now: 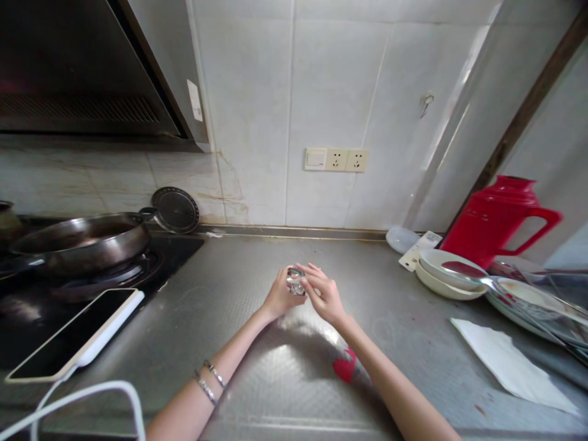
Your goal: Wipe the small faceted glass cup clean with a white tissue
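Straight below the socket plate (336,160), the person's two hands meet above the metal worktop (239,263). The left hand (278,295) has its fingers clamped around a small clear, shiny object (296,284), which sits between the two hands, slightly left of the line down from the socket plate. The right hand (325,297) bends over it with its fingertips at its near right side; whether those fingers grip it or only touch it, I cannot tell. What exactly the object is stays too small to make out.

Below and far left of the socket plate, a metal pan (108,252) stands on the black stove (21,331), with a round dark disc (175,210) leaning on the wall behind. A phone (73,337) lies nearer the person on that same side, joined to a white cable (105,387).

Below and right of the socket plate stand a red jug (493,217) and stacked pale bowls (441,285), with a white sheet (509,367) nearer the person.
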`<state>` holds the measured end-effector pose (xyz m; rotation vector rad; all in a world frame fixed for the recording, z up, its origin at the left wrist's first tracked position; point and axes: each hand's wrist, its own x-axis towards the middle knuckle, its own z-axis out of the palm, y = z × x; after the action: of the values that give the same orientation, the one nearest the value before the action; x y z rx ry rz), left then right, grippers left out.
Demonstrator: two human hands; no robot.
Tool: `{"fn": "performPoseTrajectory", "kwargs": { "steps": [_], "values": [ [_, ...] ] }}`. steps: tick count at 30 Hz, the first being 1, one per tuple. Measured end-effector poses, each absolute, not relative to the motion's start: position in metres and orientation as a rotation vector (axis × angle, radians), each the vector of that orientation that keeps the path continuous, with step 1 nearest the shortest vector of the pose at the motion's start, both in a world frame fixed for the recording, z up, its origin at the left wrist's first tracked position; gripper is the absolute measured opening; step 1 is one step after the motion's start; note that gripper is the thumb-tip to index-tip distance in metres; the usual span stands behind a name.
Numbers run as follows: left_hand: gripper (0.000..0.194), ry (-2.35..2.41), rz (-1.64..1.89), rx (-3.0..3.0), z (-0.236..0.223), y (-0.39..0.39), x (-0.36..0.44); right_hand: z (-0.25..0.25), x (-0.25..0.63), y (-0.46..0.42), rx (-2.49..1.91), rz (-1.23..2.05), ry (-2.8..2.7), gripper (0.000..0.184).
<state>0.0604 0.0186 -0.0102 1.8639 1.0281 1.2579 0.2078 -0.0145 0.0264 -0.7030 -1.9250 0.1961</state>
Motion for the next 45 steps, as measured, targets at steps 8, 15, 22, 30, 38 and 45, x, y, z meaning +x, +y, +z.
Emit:
{"fn": "performPoseTrajectory", "kwargs": {
  "steps": [8,15,22,30,38,45],
  "values": [
    [0.075,1.027,1.254,1.685,-0.010,0.015,0.062,0.020,0.214,0.000,-1.089,0.282,-1.527,0.036],
    [0.072,0.998,1.292,1.763,-0.014,0.017,0.063,0.006,0.202,-0.003,-1.001,0.392,-1.578,0.031],
    [0.057,1.052,1.286,1.519,-0.007,0.022,0.056,0.011,0.191,-0.014,-0.918,0.367,-1.626,0.030],
    [0.043,0.740,1.049,1.029,-0.008,0.015,0.058,0.013,0.213,0.007,-1.118,0.103,-1.407,0.036],
    [0.049,0.621,1.029,0.726,-0.007,0.010,0.064,0.003,0.188,0.009,-1.140,0.204,-1.706,0.032],
    [0.062,0.711,1.046,0.732,0.000,0.011,0.061,-0.004,0.178,0.000,-1.112,0.235,-1.666,0.033]
  ]
}}
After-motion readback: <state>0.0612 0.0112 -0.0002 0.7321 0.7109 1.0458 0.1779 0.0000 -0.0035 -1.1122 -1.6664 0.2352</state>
